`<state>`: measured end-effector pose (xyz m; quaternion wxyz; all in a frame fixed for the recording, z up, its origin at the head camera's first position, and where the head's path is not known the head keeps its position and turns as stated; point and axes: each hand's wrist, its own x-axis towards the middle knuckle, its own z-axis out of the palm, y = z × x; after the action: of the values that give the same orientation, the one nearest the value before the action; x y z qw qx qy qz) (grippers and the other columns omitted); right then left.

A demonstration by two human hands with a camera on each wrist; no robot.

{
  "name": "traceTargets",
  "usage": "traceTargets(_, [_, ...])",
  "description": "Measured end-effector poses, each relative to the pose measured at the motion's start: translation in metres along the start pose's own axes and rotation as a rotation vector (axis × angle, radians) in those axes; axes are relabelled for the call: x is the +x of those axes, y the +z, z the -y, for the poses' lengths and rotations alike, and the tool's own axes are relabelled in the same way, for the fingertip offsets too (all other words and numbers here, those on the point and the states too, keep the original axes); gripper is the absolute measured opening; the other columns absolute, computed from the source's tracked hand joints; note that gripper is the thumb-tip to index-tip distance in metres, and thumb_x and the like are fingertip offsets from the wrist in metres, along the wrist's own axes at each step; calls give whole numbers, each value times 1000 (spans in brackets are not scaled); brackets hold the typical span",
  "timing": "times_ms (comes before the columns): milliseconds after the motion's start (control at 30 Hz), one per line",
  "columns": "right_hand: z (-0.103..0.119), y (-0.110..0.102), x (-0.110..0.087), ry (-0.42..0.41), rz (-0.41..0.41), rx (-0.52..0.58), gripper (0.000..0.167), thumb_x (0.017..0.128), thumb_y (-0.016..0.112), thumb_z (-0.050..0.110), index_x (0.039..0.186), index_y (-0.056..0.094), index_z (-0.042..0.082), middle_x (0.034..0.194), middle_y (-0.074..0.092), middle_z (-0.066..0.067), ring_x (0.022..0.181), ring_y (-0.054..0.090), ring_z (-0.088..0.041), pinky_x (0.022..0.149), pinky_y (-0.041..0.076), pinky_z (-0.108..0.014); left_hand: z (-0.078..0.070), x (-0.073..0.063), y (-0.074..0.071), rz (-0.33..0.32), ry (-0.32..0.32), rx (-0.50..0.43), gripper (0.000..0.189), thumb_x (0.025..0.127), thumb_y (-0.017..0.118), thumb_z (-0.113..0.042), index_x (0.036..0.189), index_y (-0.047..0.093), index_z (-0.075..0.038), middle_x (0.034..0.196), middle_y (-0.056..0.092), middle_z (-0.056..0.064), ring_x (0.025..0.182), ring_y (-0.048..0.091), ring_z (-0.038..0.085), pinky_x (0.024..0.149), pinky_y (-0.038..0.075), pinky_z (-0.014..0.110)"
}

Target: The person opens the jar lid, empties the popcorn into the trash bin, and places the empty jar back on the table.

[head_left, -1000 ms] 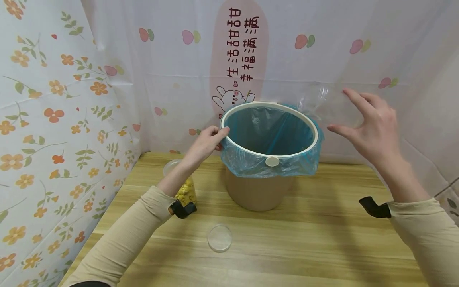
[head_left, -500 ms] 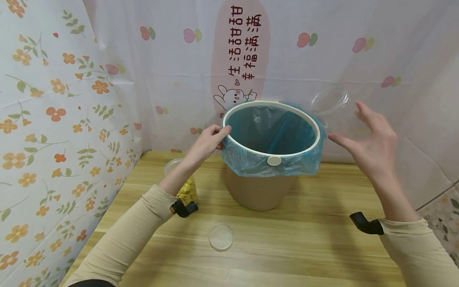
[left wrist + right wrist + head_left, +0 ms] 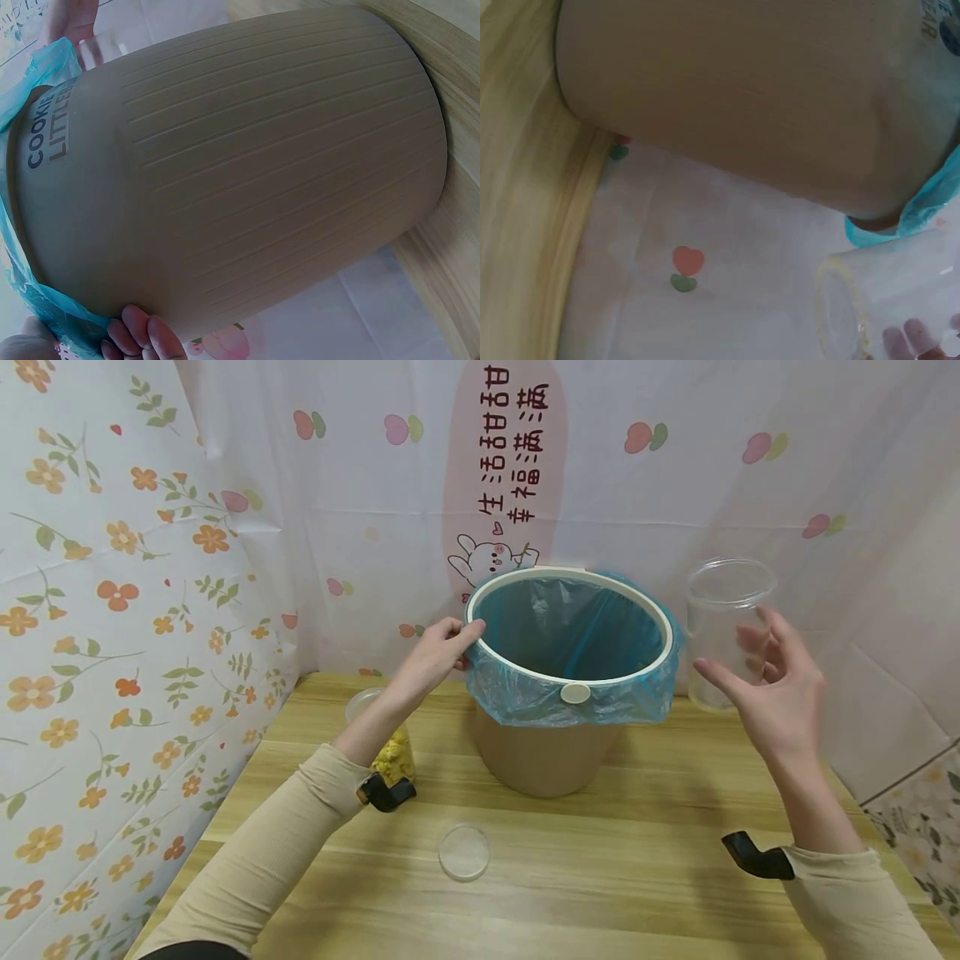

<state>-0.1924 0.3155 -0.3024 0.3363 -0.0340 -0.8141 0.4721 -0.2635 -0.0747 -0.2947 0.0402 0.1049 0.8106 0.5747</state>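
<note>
A brown trash can (image 3: 543, 764) stands on the wooden table, its pale rim ring (image 3: 573, 681) holding a blue plastic liner (image 3: 626, 706) folded over the edge. My left hand (image 3: 435, 658) grips the rim on the left, thumb on top; the left wrist view shows fingers (image 3: 139, 330) curled under the liner against the wall. To the right of the can, my right hand (image 3: 787, 693) holds a clear plastic jar (image 3: 708, 631) upright, thumb on the near side and fingers behind it. Yellowish residue lines one end of the jar (image 3: 900, 277) in the right wrist view.
Left of the can, partly behind my left forearm, stands another clear jar (image 3: 396, 756) with yellow crumbly pieces inside. A round clear lid (image 3: 463, 852) lies on the table (image 3: 600, 877) in front. A patterned cloth (image 3: 360, 568) hangs close behind the can.
The jar in my right hand has turned from tilted to upright and moved right, away from the rim. My left hand keeps its grip on the trash can.
</note>
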Motion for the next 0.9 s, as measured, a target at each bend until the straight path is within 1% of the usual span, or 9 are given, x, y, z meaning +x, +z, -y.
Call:
traceTargets(67, [-5,0,-3,-10,0,60,82,80,87,6,149,52,32,117,66,21,109,63,3,91,49,-11,0,0,0,3,5,-2,45,105,53,-50,113,58,-6,102,58,6,99,61,24,99,54,40])
traceTargets(200, [-15,-2,-10,-34,20,236,78,79,81,-9,147,54,20,114,71,11,103,69,-2,85,53,-8,0,-1,0,7,7,-18,44,105,53,-49,113,57,-6,102,57,7,99,61,25,102,53,45])
traceTargets(300, [-23,-4,-16,-42,47,329,76,79,78,-15,145,55,14,115,73,5,100,71,-5,83,55,-9,0,0,0,4,2,-23,44,104,54,-49,113,57,-5,102,57,7,99,60,25,105,52,48])
traceTargets(467, [-35,-5,-26,-41,89,370,74,79,76,-17,144,54,10,117,72,3,101,71,-6,84,56,-10,0,-1,0,2,3,-19,45,105,53,-49,114,57,-5,103,58,8,100,61,26,106,52,50])
traceTargets(600, [-45,-6,-33,-60,136,442,72,77,73,-22,141,53,4,118,72,0,103,71,-8,86,57,-13,0,-1,0,2,9,-17,44,105,53,-49,113,57,-6,101,58,7,99,61,26,106,52,51])
traceTargets(667, [-50,-7,-36,-82,176,482,72,77,70,-24,141,50,3,120,71,-1,104,71,-7,86,58,-14,0,-1,0,2,11,-21,44,105,54,-48,112,57,-5,100,58,7,99,61,26,107,51,52])
traceTargets(767, [-58,-7,-40,-114,250,540,78,77,67,-28,146,45,3,124,69,-1,109,69,-8,89,58,-16,1,-1,0,-1,13,-27,43,105,54,-48,112,57,-5,100,57,8,99,61,27,108,50,54])
traceTargets(833, [-64,-7,-42,-125,301,561,82,78,65,-29,148,41,5,126,66,-2,112,68,-8,90,58,-16,0,-1,0,-3,10,-19,44,105,54,-48,113,58,-5,101,58,7,99,61,26,106,52,50])
traceTargets(900, [-68,-7,-44,-117,345,553,82,79,65,-28,149,38,6,128,64,-4,114,68,-8,91,57,-16,0,-1,0,-4,8,-15,45,105,53,-49,114,57,-5,103,58,8,100,62,26,105,52,50])
